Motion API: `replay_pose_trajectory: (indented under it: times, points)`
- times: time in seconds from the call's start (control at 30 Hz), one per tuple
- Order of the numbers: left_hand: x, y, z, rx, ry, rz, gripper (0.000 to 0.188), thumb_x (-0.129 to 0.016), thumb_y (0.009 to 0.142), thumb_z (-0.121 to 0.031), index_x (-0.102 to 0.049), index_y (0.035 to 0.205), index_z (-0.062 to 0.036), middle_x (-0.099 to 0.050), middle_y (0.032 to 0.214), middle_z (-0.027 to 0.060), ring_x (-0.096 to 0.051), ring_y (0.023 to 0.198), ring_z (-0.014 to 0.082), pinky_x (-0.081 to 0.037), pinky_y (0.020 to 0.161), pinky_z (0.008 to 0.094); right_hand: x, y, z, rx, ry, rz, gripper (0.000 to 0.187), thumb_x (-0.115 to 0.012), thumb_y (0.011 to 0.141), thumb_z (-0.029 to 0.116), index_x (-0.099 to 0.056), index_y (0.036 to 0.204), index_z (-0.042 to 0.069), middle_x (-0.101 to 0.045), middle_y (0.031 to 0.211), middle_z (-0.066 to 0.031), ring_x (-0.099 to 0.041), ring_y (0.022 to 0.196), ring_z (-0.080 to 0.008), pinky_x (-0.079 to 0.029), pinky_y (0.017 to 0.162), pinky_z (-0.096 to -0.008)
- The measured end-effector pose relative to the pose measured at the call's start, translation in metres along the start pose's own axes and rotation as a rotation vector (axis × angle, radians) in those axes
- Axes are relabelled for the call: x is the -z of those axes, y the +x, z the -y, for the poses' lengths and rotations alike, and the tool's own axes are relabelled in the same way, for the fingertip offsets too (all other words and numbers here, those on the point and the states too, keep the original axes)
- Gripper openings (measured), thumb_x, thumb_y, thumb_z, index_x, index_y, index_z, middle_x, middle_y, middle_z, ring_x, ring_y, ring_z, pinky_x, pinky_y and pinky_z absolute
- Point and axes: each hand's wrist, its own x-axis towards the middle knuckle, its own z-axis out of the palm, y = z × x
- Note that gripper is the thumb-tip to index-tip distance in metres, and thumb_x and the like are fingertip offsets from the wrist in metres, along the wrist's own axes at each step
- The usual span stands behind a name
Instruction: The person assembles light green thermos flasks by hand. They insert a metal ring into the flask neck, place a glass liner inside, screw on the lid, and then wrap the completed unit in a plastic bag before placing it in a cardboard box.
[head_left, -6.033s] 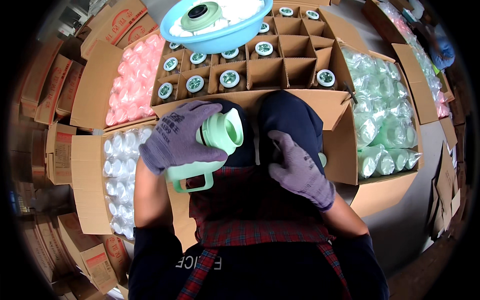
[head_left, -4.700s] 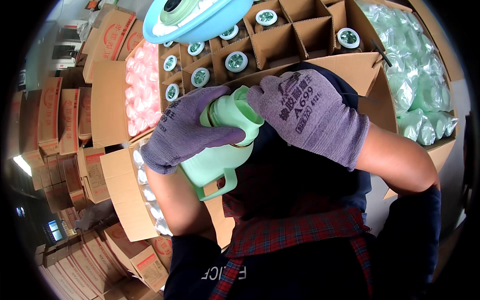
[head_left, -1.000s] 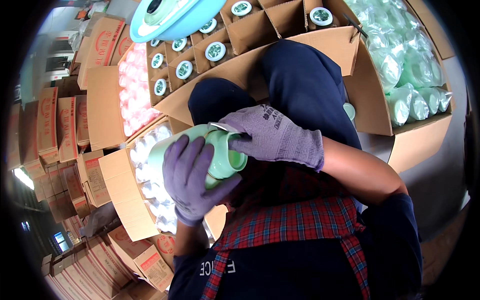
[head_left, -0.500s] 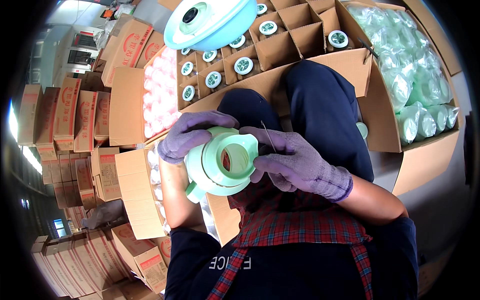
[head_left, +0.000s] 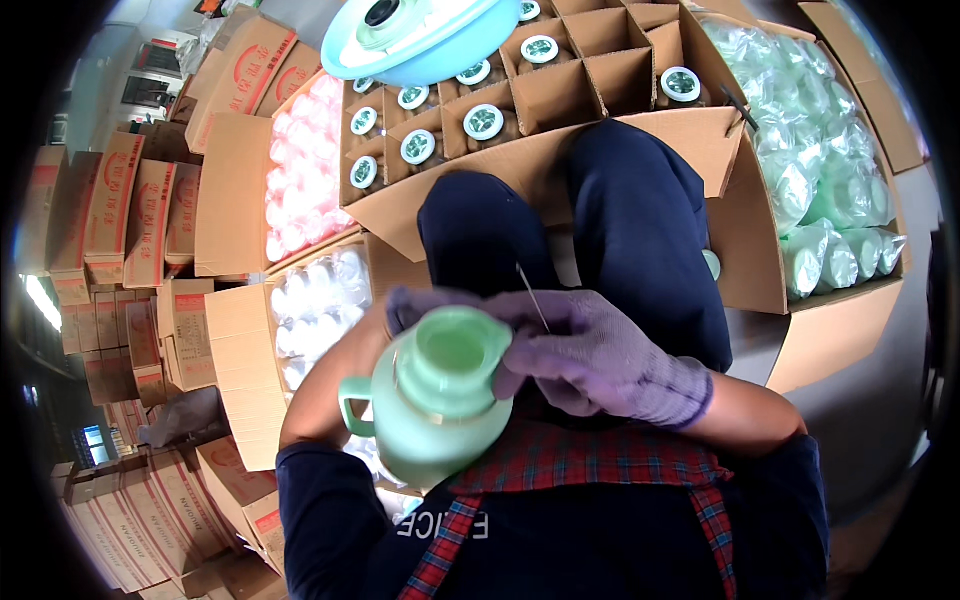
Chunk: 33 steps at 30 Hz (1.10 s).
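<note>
A mint-green thermos jug shell [head_left: 440, 420] is held over my lap, tilted, with its open mouth and spout toward the far side and its handle at the left. My left hand [head_left: 430, 302], in a purple-grey knitted glove, grips it from behind; the jug hides most of those fingers and the rest are blurred. My right hand [head_left: 605, 355], gloved alike, is closed around a thin metal rod [head_left: 530, 290] that sticks up between the fingers. Its fingertips reach the jug's neck beside the spout.
Ahead stands a divided carton [head_left: 545, 105] of bottle-like items with patterned round tops; a light-blue basin [head_left: 440, 60] rests on it. Bagged green parts fill a carton [head_left: 760, 225] at right. Pink parts [head_left: 305, 150] and clear-wrapped white parts [head_left: 320, 300] sit at left, near stacked cartons [head_left: 120, 190].
The jug has turned: its mouth faced me before, and now its body shows below the neck. My left hand has gone behind it. My right hand stays near the spout with the rod.
</note>
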Motion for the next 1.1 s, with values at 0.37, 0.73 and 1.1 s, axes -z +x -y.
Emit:
replay_pose_trajectory:
  times: [0.37,0.73,1.1]
  points:
    - [-0.025,0.087,0.105,-0.502,-0.448,1.093,0.056,-0.050,0.101,-0.034,-0.055,0.127,0.0150,-0.069,0.111,0.0243,-0.070,0.099,0.0279,-0.058,0.084,0.0363,0.055,-0.013,0.010,0.480,-1.506,-0.186,0.025,-0.057,0.094,0.018,-0.066,0.109,0.000,-0.066,0.091,-0.0190,-0.067,0.081,-0.0376,-0.054,0.072,-0.0434]
    - [-0.042,0.100,0.114,-0.257,-0.618,1.052,0.036,-0.055,0.103,-0.023,-0.063,0.122,0.0062,-0.071,0.111,0.0149,-0.069,0.093,0.0220,-0.056,0.083,0.0310,0.025,0.005,0.042,0.806,-1.731,0.043,0.023,-0.066,0.085,0.011,-0.065,0.107,0.003,-0.062,0.089,-0.0124,-0.065,0.074,-0.0306,-0.054,0.062,-0.0399]
    - [0.011,-0.072,-0.007,-1.029,0.205,0.317,0.093,-0.064,0.084,-0.072,-0.056,0.135,0.0060,-0.056,0.131,0.0315,-0.055,0.123,0.0487,-0.041,0.106,0.0591,0.041,0.119,0.193,1.629,-1.464,-0.606,0.011,-0.067,0.090,0.003,-0.066,0.101,0.004,-0.062,0.087,-0.0132,-0.064,0.080,-0.0281,-0.052,0.070,-0.0355]
